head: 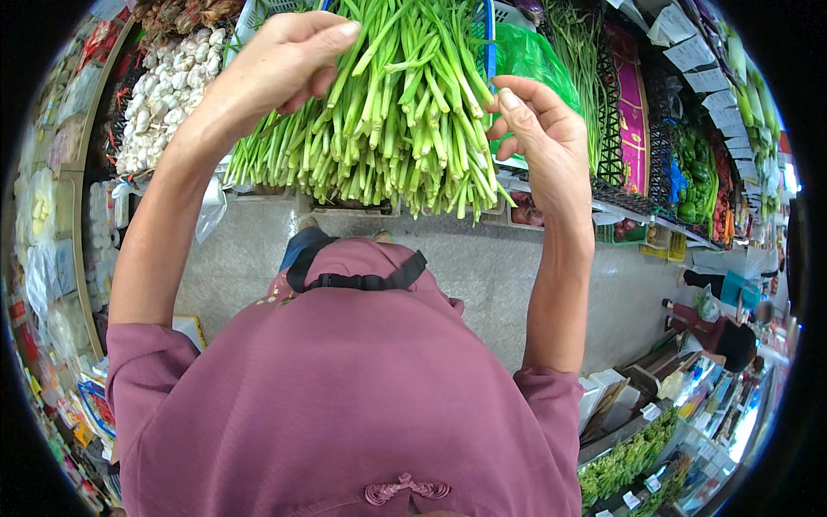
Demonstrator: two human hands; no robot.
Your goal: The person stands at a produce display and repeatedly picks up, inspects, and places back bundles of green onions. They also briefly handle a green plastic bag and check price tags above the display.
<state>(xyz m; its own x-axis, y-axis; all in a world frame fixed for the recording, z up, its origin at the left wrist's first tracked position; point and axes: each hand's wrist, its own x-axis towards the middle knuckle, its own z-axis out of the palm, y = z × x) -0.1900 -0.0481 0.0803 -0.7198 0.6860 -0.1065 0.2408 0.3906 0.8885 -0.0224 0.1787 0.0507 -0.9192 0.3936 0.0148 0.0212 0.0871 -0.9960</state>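
A thick heap of long green vegetable stalks (387, 116) lies in front of me, pale cut ends pointing my way. It fills a blue-rimmed crate (491, 39) and overhangs the near side. My left hand (307, 61) is at the heap's left edge, thumb stretched out and other fingers loosely curled below; I see nothing gripped in it. On the right side, my right hand (539, 126) has its fingers bent and apart, the tips close to the outermost stalks. Whether those tips touch a stalk is hard to tell.
Left of the heap is a pile of garlic bulbs (171, 97). A green plastic bag (536, 64) and thin green beans (578, 77) lie to the right, with green peppers (694, 168) further along. Grey floor (478, 271) runs below. Two people (730, 336) stand at far right.
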